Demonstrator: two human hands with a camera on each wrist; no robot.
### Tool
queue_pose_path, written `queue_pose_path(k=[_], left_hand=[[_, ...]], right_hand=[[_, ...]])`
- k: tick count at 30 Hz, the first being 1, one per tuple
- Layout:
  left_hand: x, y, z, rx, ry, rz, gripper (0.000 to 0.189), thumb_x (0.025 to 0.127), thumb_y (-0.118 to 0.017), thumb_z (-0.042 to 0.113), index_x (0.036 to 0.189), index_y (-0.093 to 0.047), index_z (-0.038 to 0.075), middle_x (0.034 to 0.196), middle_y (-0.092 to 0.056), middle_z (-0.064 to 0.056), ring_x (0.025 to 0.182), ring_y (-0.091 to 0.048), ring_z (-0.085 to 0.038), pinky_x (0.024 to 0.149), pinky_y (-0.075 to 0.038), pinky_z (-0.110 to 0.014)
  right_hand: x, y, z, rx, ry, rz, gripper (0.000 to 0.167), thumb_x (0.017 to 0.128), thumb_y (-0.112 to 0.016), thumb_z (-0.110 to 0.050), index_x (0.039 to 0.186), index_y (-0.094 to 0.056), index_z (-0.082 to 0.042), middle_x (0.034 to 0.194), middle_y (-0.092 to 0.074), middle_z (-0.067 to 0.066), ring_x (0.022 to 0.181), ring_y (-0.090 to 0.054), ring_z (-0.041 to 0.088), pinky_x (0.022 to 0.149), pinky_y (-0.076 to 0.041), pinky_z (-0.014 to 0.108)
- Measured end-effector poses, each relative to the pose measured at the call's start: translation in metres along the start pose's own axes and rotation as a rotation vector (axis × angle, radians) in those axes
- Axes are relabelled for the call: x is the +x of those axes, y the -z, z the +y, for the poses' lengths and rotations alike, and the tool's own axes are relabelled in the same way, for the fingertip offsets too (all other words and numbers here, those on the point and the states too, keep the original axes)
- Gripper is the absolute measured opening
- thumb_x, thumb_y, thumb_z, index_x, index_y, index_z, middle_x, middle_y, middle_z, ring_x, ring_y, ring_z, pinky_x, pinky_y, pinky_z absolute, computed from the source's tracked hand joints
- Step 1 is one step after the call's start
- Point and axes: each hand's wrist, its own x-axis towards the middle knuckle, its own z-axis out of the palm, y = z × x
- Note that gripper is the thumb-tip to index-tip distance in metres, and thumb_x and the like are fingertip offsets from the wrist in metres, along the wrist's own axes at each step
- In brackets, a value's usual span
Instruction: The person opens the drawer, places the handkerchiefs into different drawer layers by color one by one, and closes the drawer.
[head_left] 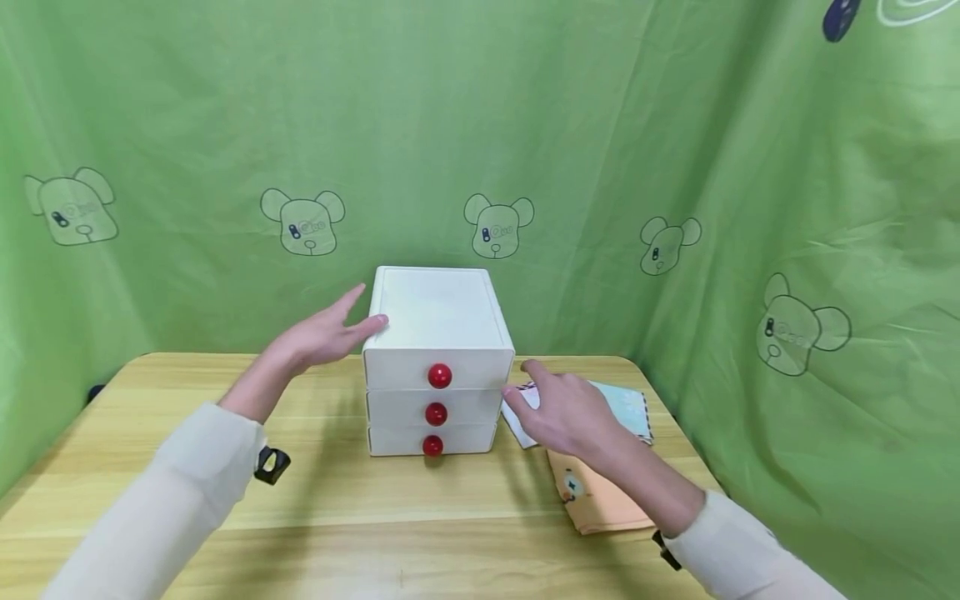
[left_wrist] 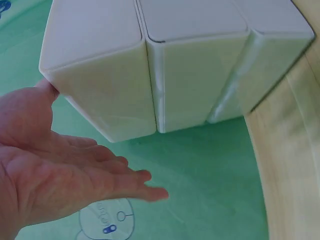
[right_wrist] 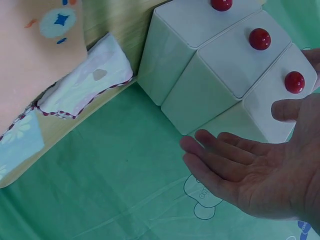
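Note:
A white three-drawer box (head_left: 442, 308) with red round knobs stands on the table, all its drawers closed. My left hand (head_left: 322, 333) is at its left side, fingers straight and spread. The thumb tip lies at the upper left edge of the box, and in the left wrist view the palm (left_wrist: 50, 170) faces its side. On the other side, my right hand (head_left: 570, 412) is held beside the right wall with fingers extended. The right wrist view shows that palm (right_wrist: 265, 175) bare, its thumb close to the front of the box; whether it touches cannot be told.
Right of the box lie folded cloths: an orange one (head_left: 600, 496) with a printed animal face, a light blue one (head_left: 626, 408) and a white one (right_wrist: 95, 77) with a dark red trimmed edge. A green curtain (head_left: 420, 125) surrounds the wooden table (head_left: 360, 533).

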Motion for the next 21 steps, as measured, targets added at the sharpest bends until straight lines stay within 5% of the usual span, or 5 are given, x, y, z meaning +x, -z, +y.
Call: queue_pose_path(k=[9,21], left_hand=[[0.010,-0.004,-0.004,-0.228,0.067,-0.057,0.092,0.104,-0.047,0.051,0.162,0.015,0.017,0.170,0.006,-0.019,0.155,-0.007,-0.044,0.124,-0.017,-0.066],[0.019,-0.008,-0.008,-0.472,-0.002,-0.117,0.084,0.106,-0.049,0.029,0.163,0.012,0.017,0.162,-0.029,-0.027,0.148,-0.033,-0.042,0.121,-0.032,-0.061]], right_hand=[[0.005,-0.001,-0.007,0.107,0.009,-0.015,0.057,0.102,-0.046,-0.052,0.134,-0.061,-0.007,0.113,-0.073,0.018,0.108,-0.069,0.034,0.088,-0.060,0.052],[0.005,-0.001,-0.009,0.153,0.041,-0.012,0.046,0.099,-0.054,-0.047,0.126,-0.067,-0.012,0.112,-0.074,0.015,0.106,-0.070,0.032,0.083,-0.061,0.049]])
